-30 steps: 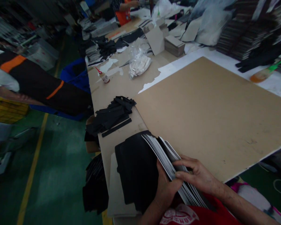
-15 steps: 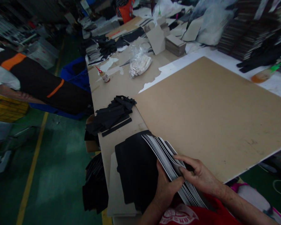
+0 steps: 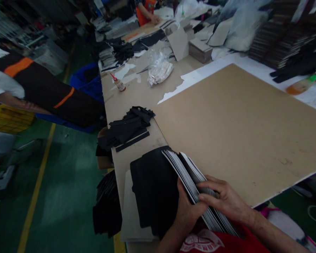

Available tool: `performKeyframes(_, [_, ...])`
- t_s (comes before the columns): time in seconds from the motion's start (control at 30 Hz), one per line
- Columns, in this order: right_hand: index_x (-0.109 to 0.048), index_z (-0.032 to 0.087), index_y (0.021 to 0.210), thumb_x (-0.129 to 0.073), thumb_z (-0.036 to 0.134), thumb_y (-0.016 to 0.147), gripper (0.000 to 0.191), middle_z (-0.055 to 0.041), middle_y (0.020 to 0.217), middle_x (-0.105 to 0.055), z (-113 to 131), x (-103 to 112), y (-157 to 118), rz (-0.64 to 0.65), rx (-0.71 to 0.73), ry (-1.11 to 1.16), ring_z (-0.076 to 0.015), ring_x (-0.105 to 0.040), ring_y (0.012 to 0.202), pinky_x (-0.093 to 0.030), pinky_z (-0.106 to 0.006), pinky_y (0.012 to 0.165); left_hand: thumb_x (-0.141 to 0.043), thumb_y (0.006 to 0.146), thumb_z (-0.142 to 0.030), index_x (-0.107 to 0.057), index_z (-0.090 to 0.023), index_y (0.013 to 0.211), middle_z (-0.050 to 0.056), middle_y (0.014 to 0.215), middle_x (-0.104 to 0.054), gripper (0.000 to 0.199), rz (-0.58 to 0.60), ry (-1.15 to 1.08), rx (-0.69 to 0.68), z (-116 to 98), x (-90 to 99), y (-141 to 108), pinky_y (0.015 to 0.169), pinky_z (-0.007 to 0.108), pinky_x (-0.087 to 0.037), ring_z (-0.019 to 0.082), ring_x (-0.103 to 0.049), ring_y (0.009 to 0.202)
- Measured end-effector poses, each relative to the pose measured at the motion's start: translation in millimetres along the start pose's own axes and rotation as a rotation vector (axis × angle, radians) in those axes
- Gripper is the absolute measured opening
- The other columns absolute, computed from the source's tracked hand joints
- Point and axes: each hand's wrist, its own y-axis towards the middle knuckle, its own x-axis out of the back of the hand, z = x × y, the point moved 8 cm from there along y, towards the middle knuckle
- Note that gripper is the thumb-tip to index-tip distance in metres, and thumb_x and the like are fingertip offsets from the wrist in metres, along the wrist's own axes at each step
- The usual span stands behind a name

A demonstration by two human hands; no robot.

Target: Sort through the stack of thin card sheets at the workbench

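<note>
A stack of thin black sheets with white edges (image 3: 185,179) stands on edge, tilted, close to my body. My left hand (image 3: 188,209) grips it from the left with the thumb over the edges. On the other side, my right hand (image 3: 223,196) has its fingers closed on part of the same stack, where a gap separates several sheets from the others. Left of the stack lie black panels (image 3: 152,186) on top of pale boards (image 3: 129,211) at the table's edge. The lower end of the stack is against my red apron (image 3: 200,242).
A large brown board (image 3: 234,123) covers the table's right side. Black strips (image 3: 131,128) lie in a heap at its left corner. Farther back are a small red-tipped bottle (image 3: 118,83) and a plastic bag (image 3: 159,72). Another person (image 3: 39,88) stands at left.
My right hand has parted several sheets from the stack, opening a gap toward the right. My left hand keeps its hold. A co-worker's hand has come into view at the far end.
</note>
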Motion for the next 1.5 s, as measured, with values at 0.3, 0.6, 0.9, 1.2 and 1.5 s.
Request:
performKeyframes(0.3, [-0.074, 0.025, 0.099, -0.068, 0.034, 0.088, 0.016, -0.0046, 0.108, -0.068, 1, 2, 4, -0.037, -0.017, 0.083, -0.0206, -0.064, 0.1, -0.052, -0.035, 0.089, -0.087, 0.058, -0.026, -0.03, -0.023, 0.136, 0.01, 0.125, -0.063, 0.097, 0.03, -0.077, 0.009, -7, -3.4, -1, 0.102, 0.046, -0.051, 0.028, -0.064, 0.113])
performKeyframes(0.6, [-0.074, 0.025, 0.104, -0.067, 0.034, 0.087, 0.021, -0.0046, 0.104, -0.069, -2, 2, 4, -0.047, -0.043, 0.06, -0.0218, -0.064, 0.098, -0.052, -0.037, 0.087, -0.09, 0.054, -0.028, -0.031, -0.022, 0.136, 0.011, 0.128, -0.062, 0.101, 0.01, -0.027, 0.022, -3, 0.4, -1, 0.106, 0.048, -0.049, 0.03, -0.062, 0.116])
performKeyframes(0.9, [-0.073, 0.024, 0.104, -0.067, 0.032, 0.086, 0.02, -0.0056, 0.109, -0.068, -1, 3, 5, -0.039, -0.034, 0.061, -0.0225, -0.064, 0.101, -0.052, -0.039, 0.09, -0.089, 0.057, -0.03, -0.03, -0.022, 0.134, 0.011, 0.128, -0.06, 0.097, 0.033, -0.032, 0.044, -3, -2.8, 1, 0.106, 0.049, -0.048, 0.029, -0.061, 0.116])
performKeyframes(1.2, [-0.073, 0.025, 0.105, -0.061, 0.027, 0.088, 0.021, -0.0049, 0.11, -0.068, 3, 5, 6, -0.05, -0.001, 0.023, -0.0216, -0.065, 0.102, -0.053, -0.038, 0.091, -0.089, 0.053, -0.029, -0.031, -0.021, 0.132, 0.012, 0.128, -0.059, 0.098, 0.017, -0.013, 0.046, -6, -2.4, 3, 0.104, 0.048, -0.048, 0.031, -0.06, 0.115])
performKeyframes(1.5, [-0.066, 0.025, 0.123, -0.051, 0.019, 0.087, 0.039, -0.0058, 0.115, -0.07, -7, 5, 4, -0.089, 0.011, -0.012, -0.0211, -0.066, 0.105, -0.054, -0.037, 0.094, -0.088, 0.056, -0.029, -0.031, -0.022, 0.13, 0.009, 0.121, -0.062, 0.094, 0.048, -0.082, 0.068, 2, -0.7, 1, 0.095, 0.044, -0.051, 0.027, -0.063, 0.106])
